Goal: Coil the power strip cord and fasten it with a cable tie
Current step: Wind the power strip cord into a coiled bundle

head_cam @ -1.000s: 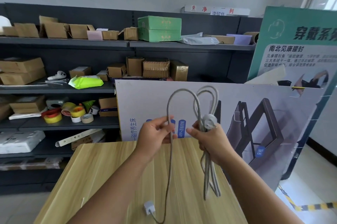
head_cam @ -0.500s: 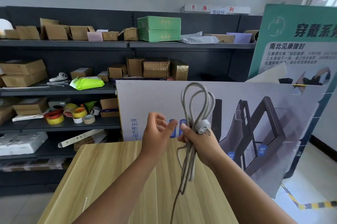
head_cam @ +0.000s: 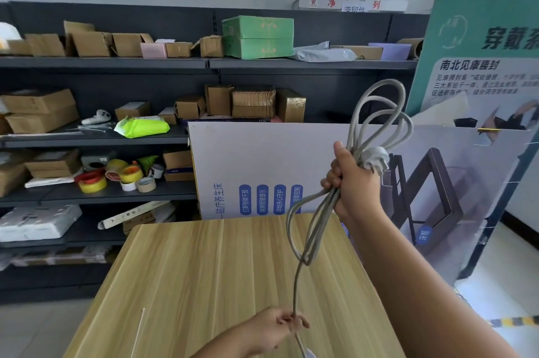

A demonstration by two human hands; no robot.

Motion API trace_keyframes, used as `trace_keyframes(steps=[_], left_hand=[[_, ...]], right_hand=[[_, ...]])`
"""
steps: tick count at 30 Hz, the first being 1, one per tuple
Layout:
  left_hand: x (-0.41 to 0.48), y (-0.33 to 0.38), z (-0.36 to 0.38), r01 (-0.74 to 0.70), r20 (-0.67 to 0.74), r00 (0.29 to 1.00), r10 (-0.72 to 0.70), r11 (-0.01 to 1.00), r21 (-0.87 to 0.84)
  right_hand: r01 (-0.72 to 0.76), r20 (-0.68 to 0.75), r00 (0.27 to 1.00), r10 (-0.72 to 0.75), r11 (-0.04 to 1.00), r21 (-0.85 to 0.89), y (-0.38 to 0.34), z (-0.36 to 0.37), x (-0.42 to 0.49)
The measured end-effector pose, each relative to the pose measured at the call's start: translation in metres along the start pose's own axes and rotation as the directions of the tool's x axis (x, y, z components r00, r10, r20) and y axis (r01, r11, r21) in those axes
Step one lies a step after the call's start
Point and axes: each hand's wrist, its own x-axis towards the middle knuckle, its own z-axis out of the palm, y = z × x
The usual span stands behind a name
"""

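My right hand (head_cam: 354, 185) is raised above the wooden table (head_cam: 204, 270) and grips a bundle of grey cord loops (head_cam: 379, 112), with the white plug (head_cam: 374, 160) sticking out beside the fist. Loops stand above the hand and hang below it. One strand of the cord (head_cam: 296, 284) runs down to my left hand (head_cam: 275, 328), which pinches it low near the table's front edge. A thin white cable tie (head_cam: 138, 331) lies on the table at the left. The power strip's body is almost hidden at the bottom edge.
Dark shelves (head_cam: 102, 136) with cardboard boxes and tape rolls (head_cam: 116, 177) stand behind the table on the left. A white printed board (head_cam: 262, 159) leans at the table's far edge; a green poster (head_cam: 481, 51) stands at the right.
My left hand has let go near the bundle and dropped down along the cord to the table's front. My right hand has lifted the bundle up and to the right.
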Motion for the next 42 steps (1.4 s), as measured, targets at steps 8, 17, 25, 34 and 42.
trace_keyframes(steps=[8,17,25,34,42], left_hand=[[0.036,-0.038,-0.009,0.204,-0.082,0.937,-0.338,0.724,-0.658],[0.005,0.006,-0.052,-0.396,-0.507,0.833,-0.220,0.402,-0.825],[-0.058,0.093,-0.066,-0.733,-0.809,0.486,0.331,0.658,-0.171],[-0.063,0.138,-0.023,-0.553,-0.605,0.521,0.603,0.778,0.298],[-0.049,0.125,-0.036,-0.422,-0.583,0.768,0.265,0.894,-0.149]], right_hand=[[0.022,0.040,0.999,-0.022,1.000,0.004,-0.015,0.007,0.000],[-0.184,0.168,0.964,0.207,0.972,-0.144,0.015,-0.018,-0.006],[-0.307,0.093,0.940,0.329,0.931,-0.196,0.046,-0.021,-0.012],[-0.362,0.050,0.932,0.360,0.931,0.048,0.062,0.011,-0.042],[-0.480,0.033,0.874,0.485,0.851,0.213,0.080,0.010,-0.043]])
